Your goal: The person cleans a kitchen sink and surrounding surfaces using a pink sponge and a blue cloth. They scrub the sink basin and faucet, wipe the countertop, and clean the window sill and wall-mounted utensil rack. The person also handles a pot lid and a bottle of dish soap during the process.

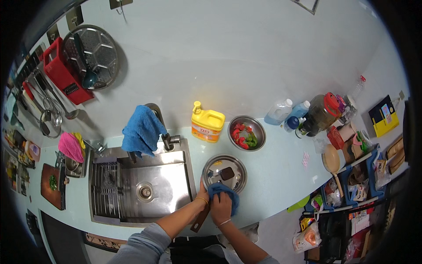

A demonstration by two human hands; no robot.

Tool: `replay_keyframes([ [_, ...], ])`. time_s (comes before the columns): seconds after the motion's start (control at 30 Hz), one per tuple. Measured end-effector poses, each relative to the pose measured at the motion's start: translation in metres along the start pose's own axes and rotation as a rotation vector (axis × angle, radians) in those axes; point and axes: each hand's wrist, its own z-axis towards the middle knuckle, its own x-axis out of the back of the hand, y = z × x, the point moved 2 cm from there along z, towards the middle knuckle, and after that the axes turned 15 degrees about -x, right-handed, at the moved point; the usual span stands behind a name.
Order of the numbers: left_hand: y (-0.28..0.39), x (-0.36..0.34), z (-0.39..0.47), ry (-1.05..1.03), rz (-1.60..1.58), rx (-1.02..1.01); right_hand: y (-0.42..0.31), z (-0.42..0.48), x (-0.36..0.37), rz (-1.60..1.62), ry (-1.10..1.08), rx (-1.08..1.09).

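A round, shiny metal lid [216, 168] with a brown square knob [227, 173] lies on the counter right of the sink, apparently over a pan. From beneath it, a brown pan handle [199, 219] points towards me. My left hand [203, 195] holds the left edge of the lidded pan, its grip partly hidden. Bunched in my right hand [221, 207] is a dark blue cloth [234, 200], pressed against the near rim of the lid. Beyond the lid stands a metal bowl [260, 128] with cut red and green peppers [241, 135].
Left is a steel sink [165, 198] with a drying rack [106, 194]; a blue towel [143, 130] drapes its faucet. A yellow jug [207, 123] stands by the wall. Bottles [278, 112] and a shelf rack [343, 191] are right. A cutting board [49, 198] holds chopped greens.
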Motion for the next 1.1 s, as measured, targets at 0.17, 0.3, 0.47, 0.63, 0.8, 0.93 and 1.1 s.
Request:
replay_keyframes([
  [0.17, 0.069, -0.026, -0.029, -0.147, 0.128, 0.1, -0.003, 0.055, -0.009, 0.205, 0.03, -0.019],
  [0.3, 0.106, -0.043, -0.066, -0.188, 0.167, 0.269, -0.033, 0.086, -0.04, 0.021, 0.033, -0.058],
  [0.47, 0.091, -0.031, -0.069, -0.195, 0.204, 0.294, -0.029, 0.051, -0.049, -0.066, -0.124, -0.005],
  [0.63, 0.09, -0.032, -0.073, -0.195, 0.246, 0.277, 0.041, 0.018, 0.003, 0.15, -0.151, -0.035],
  [0.8, 0.093, -0.023, -0.063, -0.318, 0.324, 0.148, 0.089, 0.037, 0.043, -0.024, -0.189, 0.046],
  [0.93, 0.101, -0.027, -0.064, -0.314, 0.392, 0.283, 0.111, 0.056, 0.044, -0.046, -0.17, 0.053],
  [1.1, 0.107, -0.033, -0.044, -0.131, 0.493, 0.216, 0.089, 0.038, 0.035, -0.15, -0.091, 0.066],
])
